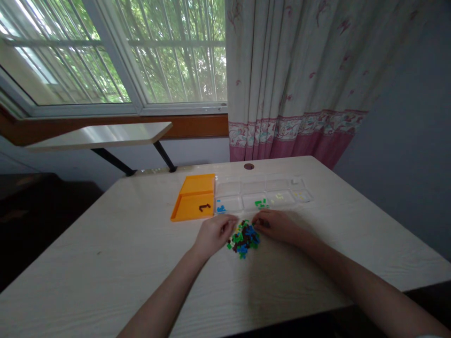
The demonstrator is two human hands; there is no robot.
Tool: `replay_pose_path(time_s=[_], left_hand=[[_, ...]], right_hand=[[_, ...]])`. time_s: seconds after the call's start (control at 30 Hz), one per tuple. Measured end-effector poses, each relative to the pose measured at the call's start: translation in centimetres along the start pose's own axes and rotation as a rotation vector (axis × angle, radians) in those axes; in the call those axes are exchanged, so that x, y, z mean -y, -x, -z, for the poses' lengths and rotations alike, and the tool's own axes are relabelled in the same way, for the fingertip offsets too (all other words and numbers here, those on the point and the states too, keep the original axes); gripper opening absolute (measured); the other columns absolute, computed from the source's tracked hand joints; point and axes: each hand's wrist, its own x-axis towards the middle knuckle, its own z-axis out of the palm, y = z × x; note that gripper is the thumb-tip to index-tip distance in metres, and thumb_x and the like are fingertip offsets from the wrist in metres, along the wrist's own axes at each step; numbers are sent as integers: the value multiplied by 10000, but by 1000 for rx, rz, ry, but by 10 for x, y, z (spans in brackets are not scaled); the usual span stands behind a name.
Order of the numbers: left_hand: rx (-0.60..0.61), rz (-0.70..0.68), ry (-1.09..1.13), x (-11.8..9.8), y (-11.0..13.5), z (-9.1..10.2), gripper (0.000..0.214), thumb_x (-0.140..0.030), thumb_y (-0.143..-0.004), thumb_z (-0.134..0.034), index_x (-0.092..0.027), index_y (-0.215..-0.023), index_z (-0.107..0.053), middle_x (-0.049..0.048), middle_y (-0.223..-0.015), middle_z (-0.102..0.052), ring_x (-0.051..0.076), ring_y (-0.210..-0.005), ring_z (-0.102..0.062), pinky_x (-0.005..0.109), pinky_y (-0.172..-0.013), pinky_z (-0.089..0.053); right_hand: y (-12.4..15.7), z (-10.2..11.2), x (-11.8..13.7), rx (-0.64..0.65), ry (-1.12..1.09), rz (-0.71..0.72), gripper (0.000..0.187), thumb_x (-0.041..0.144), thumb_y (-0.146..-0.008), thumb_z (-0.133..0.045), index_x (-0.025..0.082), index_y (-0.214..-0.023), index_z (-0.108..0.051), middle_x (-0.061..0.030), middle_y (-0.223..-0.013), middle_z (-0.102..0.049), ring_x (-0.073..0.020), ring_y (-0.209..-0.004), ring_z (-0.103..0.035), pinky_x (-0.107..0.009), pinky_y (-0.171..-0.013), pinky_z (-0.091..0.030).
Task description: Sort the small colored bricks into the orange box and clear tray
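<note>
A heap of small plastic pieces (244, 239) in green, blue, dark brown, yellow and white lies on the table between my two hands. At the heap's left edge is my left hand (215, 232), its fingers curled with the tips close together. My right hand (271, 224) is at the heap's upper right side, its fingers bent and pinched near the pieces. Whether either hand holds a piece is too small to make out. Beyond the hands stands a clear compartment tray (243, 195), with blue pieces (220, 208), green pieces (261, 203) and some pale yellow ones in separate front compartments.
An open orange case (192, 214), left of the clear tray, holds a few dark brown pieces (204, 207). A raised shelf (105, 135) on black supports stands at the table's back left. Behind the table (116, 263) are a window and a curtain (282, 94).
</note>
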Motion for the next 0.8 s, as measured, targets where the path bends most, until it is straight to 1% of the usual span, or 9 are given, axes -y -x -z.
replay_pose_path(time_s=[0.1, 0.2, 0.3, 0.5, 0.67, 0.8], left_hand=[[60, -66, -15, -5, 2, -2, 213, -192, -818, -450, -194, -923, -635, 24, -758, -675, 109, -624, -600, 192, -578, -457], [68, -68, -31, -5, 2, -2, 213, -172, -804, -460, -197, -928, -631, 19, -757, -675, 109, -616, -600, 191, -570, -455], [85, -65, -36, -5, 1, -2, 210, -167, -801, -459, -191, -916, -633, 21, -757, -676, 111, -620, -603, 189, -564, -452], [125, -65, -17, -11, -1, -4, 166, -250, -811, -498, -195, -879, -640, 6, -727, -673, 95, -557, -573, 183, -531, -428], [103, -49, 3, -12, -1, -6, 166, -247, -805, -517, -187, -887, -649, 5, -700, -666, 89, -543, -557, 177, -528, -418], [79, -60, 19, -14, -2, -7, 169, -234, -800, -523, -189, -886, -661, 4, -687, -667, 86, -543, -558, 173, -532, -417]], right_hand=[[0, 0, 0, 4, 7, -4, 166, 227, -792, -521, 208, -915, -631, -18, -820, -599, -134, -705, -542, -229, -645, -387], [-1, -2, -2, 13, 22, -17, 170, 222, -795, -514, 207, -922, -625, -22, -830, -605, -139, -718, -546, -234, -649, -386], [-2, -3, -2, 3, 22, 3, 179, 199, -801, -498, 200, -932, -619, -29, -855, -613, -145, -745, -554, -239, -668, -392], [-1, -2, 10, -52, -11, 93, 179, 243, -856, -453, 194, -946, -600, -31, -834, -611, -131, -702, -551, -227, -650, -404], [-1, -7, 12, -86, -20, 128, 170, 259, -841, -496, 192, -958, -598, -30, -822, -612, -128, -698, -559, -223, -653, -415], [-2, -11, 11, -125, -3, 181, 155, 254, -831, -520, 182, -936, -607, -25, -783, -611, -124, -688, -560, -217, -642, -419]])
